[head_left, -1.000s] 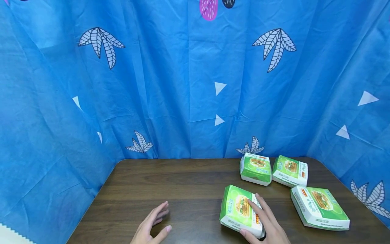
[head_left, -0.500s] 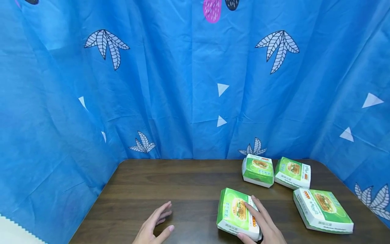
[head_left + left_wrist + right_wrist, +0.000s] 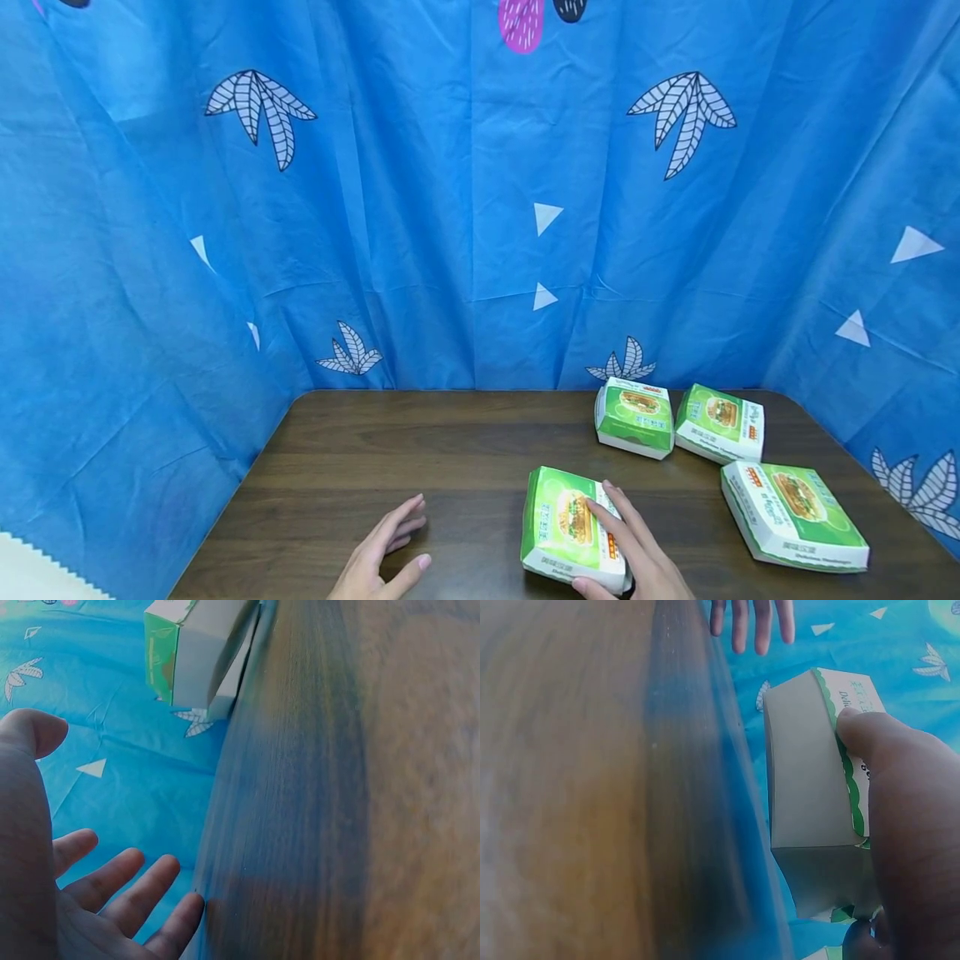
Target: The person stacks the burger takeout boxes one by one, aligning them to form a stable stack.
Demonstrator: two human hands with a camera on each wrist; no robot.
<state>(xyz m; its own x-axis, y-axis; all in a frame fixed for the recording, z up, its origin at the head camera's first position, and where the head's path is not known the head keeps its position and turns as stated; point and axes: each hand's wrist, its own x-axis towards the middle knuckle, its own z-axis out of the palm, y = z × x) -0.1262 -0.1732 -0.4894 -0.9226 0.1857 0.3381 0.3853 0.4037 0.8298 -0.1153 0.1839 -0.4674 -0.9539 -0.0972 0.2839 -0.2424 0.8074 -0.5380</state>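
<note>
Thumb against its near side and fingers over its top and right side, my right hand grips a green-and-white hamburger box right of the table's middle. In the right wrist view the thumb presses the lettered side of the box, while the other fingertips are mostly hidden. I cannot tell whether the box touches the table. My left hand is held to its left, fingers spread and holding nothing, apart from the box. The left wrist view shows this hand with relaxed fingers and the box beyond.
Two similar hamburger boxes stand side by side at the back right, one left of the other. Nearer the right edge sits a larger one. Behind the brown wooden table hangs a blue curtain.
The right hand and its hamburger box have moved left and slightly toward me. The left hand and the other boxes look unchanged apart from a small camera shift.
</note>
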